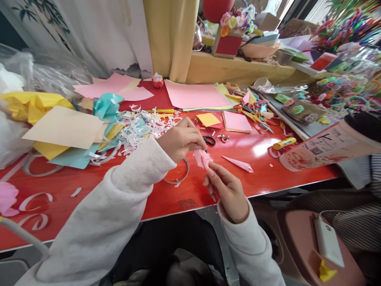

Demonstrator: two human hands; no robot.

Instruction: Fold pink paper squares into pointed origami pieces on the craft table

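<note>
Between my two hands, above the front of the red table point(190, 194), is a folded piece of pink paper point(202, 159). My left hand point(183, 140) pinches its upper end from above. Lower down, my right hand point(228, 188) grips the paper between thumb and fingers; part of it is hidden there. A slim pointed pink paper piece point(239, 163) lies on the table to the right of my hands. Behind them are black-handled scissors point(209, 140), partly covered, and a roll of tape point(188, 171) lies under my left wrist.
White paper shreds point(139, 129) pile up at the left beside coloured sheets point(65, 127). Pink square paper point(236, 121) and a yellow square point(208, 119) lie behind my hands. A large tilted cup point(324, 147) and a yellow glue stick point(284, 143) are at the right.
</note>
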